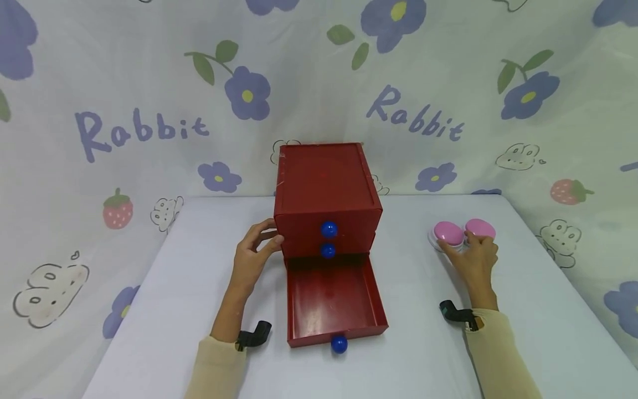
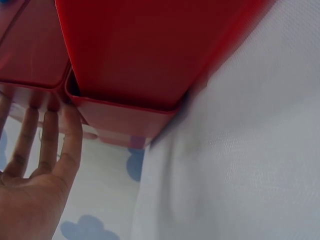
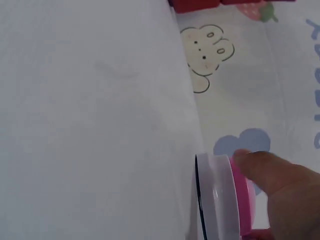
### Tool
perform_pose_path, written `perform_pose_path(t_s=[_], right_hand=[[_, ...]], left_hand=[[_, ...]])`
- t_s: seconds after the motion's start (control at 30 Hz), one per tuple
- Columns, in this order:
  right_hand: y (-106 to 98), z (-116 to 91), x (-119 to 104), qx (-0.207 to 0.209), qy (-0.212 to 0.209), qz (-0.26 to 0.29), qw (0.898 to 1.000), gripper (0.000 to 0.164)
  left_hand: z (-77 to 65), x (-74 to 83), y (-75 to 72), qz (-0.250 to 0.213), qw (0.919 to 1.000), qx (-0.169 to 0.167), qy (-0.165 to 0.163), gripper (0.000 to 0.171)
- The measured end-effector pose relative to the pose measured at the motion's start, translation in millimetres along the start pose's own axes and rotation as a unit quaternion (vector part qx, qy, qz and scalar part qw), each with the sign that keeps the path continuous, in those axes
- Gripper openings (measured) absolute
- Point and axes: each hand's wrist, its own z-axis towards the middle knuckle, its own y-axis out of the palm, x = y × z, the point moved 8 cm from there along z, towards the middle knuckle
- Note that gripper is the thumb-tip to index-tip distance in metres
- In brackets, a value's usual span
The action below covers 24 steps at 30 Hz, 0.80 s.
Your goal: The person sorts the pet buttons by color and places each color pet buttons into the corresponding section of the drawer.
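Observation:
My left hand (image 1: 249, 258) rests its fingertips against the left side of a red drawer cabinet (image 1: 324, 177). In the left wrist view the fingers of the left hand (image 2: 37, 185) stretch out against the red wall. The lowest drawer (image 1: 331, 299) is pulled out, showing a bare floor; its blue round knob (image 1: 339, 344) faces me. Off to the right, my right hand (image 1: 476, 265) holds a pink-topped round push button (image 1: 448, 233) on a white base, thumb and fingers at opposite sides. Its thumb (image 3: 270, 170) touches the pink top in the right wrist view.
A second pink-topped button (image 1: 480, 228) stands just right of the first, partly hidden by the fingers. Two more blue knobs, an upper one (image 1: 329, 229) and a lower one (image 1: 328, 250), sit on the closed drawers. A patterned cloth (image 1: 309, 83) hangs behind the white table (image 1: 413, 354).

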Motion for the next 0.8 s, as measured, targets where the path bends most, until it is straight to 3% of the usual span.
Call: perform_pose_path(t_s=[0.13, 0.4, 0.67, 0.8], right_hand=[[3.4, 3.3, 3.6, 0.001, 0.003, -0.013, 1.000, 0.091], [6.0, 1.6, 10.9, 0.022, 0.023, 0.032, 0.999, 0.097], [14.6, -13.8, 3.0, 0.005, 0.027, 0.097, 0.995, 0.097], [13.9, -26.5, -6.7, 0.010, 0.010, 0.113, 0.994, 0.095]], left_hand=[[1.4, 2.4, 1.3, -0.004, 0.9999, -0.002, 0.015, 0.043], [2.1, 2.6, 1.7, -0.009, 0.9999, -0.003, 0.013, 0.043], [-2.0, 0.5, -0.9, -0.001, 1.0000, 0.005, -0.005, 0.045], [-1.2, -0.9, 1.4, -0.002, 1.0000, -0.001, -0.003, 0.047]])
